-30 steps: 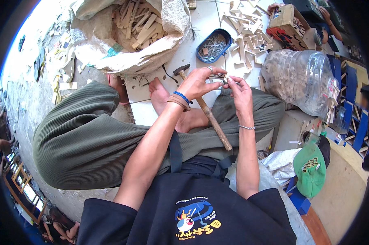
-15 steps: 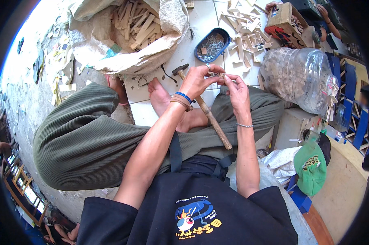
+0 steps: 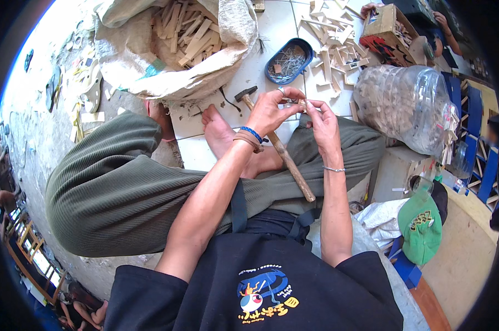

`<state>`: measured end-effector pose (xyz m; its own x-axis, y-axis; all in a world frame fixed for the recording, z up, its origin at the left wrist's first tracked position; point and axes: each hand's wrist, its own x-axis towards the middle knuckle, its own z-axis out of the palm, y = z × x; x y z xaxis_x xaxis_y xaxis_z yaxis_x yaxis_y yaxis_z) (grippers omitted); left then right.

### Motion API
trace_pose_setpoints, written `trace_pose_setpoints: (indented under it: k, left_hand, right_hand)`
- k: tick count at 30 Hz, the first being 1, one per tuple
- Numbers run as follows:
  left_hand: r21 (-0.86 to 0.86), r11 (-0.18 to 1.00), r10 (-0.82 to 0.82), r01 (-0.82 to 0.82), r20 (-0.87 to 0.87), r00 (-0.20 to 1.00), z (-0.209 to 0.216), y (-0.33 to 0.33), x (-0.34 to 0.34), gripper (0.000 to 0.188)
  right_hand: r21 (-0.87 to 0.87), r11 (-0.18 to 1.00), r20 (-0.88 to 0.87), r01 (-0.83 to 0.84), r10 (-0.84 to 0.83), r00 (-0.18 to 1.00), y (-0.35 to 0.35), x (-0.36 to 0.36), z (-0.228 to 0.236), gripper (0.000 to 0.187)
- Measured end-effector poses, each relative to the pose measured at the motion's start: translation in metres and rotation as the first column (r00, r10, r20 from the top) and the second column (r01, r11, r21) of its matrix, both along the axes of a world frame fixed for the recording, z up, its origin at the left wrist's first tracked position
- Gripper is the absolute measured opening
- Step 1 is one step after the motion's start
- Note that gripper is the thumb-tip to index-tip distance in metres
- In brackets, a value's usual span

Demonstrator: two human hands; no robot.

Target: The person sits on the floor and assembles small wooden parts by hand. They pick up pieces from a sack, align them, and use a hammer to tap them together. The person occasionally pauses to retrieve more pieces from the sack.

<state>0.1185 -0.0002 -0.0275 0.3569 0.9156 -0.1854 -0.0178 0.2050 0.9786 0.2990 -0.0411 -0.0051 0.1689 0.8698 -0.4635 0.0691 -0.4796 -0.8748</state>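
Observation:
My left hand [image 3: 272, 111] and my right hand [image 3: 323, 127] meet above my crossed legs. The fingertips of both are closed on a small wooden piece [image 3: 302, 102], largely covered by the fingers, so its full shape is hidden. A hammer [image 3: 293, 167] with a wooden handle and dark metal head slants below my left wrist, its handle end lying over my trousers. Just beyond my hands, a blue oval tray [image 3: 298, 77] sits on the white tiles. It contains many thin nails [image 3: 290, 57] and a small wooden bit.
A woven sack [image 3: 239, 41] full of wood strips [image 3: 197, 37] stands at far left. Small wood pieces [image 3: 333, 48] are heaped at far right, beside a cardboard box [image 3: 377, 23]. A large clear plastic bottle [image 3: 399, 105] of wood bits lies right, above a green cap [image 3: 420, 227].
Both hands keep their pinch on the small wooden piece, with only slight finger movement. The whole view has shifted a little; the hammer and tray stay in place.

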Motion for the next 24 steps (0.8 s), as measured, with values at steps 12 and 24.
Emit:
trace_pose_setpoints:
  k: [12, 24]
  left_hand:
    - [0.082, 0.993, -0.079, 0.088, -0.101, 0.992, 0.004, 0.006, -0.005, 0.022]
    - [0.068, 0.997, 0.039, -0.035, -0.057, 0.998, -0.007, -0.005, 0.002, 0.017]
  right_hand:
    - [0.015, 1.000, -0.034, -0.027, 0.027, 0.999, -0.004, 0.003, -0.001, 0.024]
    - [0.015, 1.000, -0.019, -0.007, 0.008, 1.000, -0.005, -0.002, -0.002, 0.023]
